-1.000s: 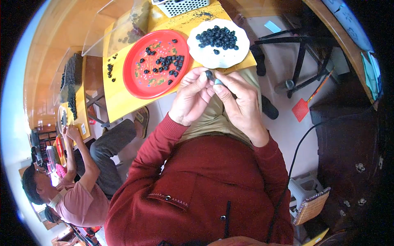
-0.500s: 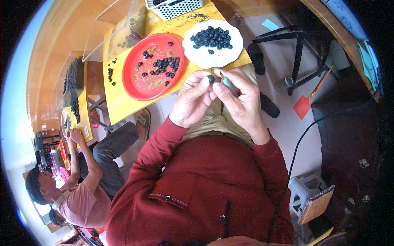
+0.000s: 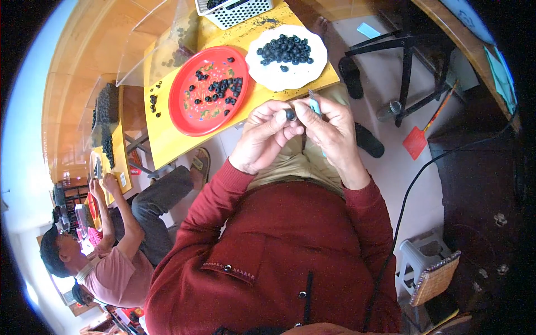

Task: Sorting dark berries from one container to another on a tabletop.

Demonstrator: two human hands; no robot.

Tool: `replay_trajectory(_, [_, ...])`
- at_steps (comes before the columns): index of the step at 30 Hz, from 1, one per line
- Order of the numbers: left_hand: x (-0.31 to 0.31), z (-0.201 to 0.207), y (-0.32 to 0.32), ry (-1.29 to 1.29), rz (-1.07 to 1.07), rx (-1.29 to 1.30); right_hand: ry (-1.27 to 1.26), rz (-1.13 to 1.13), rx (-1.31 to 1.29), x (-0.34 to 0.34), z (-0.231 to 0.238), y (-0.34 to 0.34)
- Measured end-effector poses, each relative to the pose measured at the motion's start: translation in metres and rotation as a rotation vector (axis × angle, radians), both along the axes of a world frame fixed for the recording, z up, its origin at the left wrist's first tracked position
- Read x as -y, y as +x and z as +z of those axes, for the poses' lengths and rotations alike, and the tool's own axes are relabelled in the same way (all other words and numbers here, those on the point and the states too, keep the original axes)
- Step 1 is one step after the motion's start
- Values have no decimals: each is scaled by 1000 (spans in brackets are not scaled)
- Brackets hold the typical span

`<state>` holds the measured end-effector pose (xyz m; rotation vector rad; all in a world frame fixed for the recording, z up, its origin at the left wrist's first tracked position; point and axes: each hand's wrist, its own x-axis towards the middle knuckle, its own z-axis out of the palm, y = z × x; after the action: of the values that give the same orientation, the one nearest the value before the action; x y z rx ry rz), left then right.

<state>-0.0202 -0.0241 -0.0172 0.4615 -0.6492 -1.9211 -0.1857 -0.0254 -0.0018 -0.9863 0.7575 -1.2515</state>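
A round black bead-like piece [image 3: 290, 115] is pinched between the thumb and fingers of my left hand [image 3: 258, 142]. My right hand [image 3: 335, 134] grips a teal-handled cutter knife [image 3: 315, 105], its blade pointing up toward the table edge. The right thumb and fingertip touch the piece's right side. Just beyond my hands, a scalloped white plate [image 3: 304, 78] carries a heap of similar black pieces [image 3: 286, 49]. To its left lies a red floral plate [image 3: 181, 109] with more of them scattered and clustered. Both plates stand on a yellow table [image 3: 162, 134].
A white perforated basket [image 3: 243, 15] with dark contents stands at the table's far end, near dark crumbs. Small black pieces [image 3: 153, 102] lie left of the red plate. A co-worker [image 3: 111, 273] sits at the left. A black cable [image 3: 405, 198] hangs at my right, beside a grey stool [image 3: 421, 257].
The knife has swung upright and away from the black piece, blade now pointing up. My right thumb and fingertip have come against the piece, which has lowered slightly.
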Motion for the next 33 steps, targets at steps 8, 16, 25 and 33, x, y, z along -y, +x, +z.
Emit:
replay_trajectory(8, [29,18,50,-373,512,944,17,-69,-186,-7,-24,-17])
replay_trajectory(16, [68,33,85,-541,532,1662,36,-115,-171,-20,-47,-28])
replay_trajectory(25, [108,16,22,-1051,288,1773,46,-142,-176,-30,-54,-39])
replay_trajectory(33, [133,4,12,-1177,57,1957,87,-178,-178,-41,-61,-49])
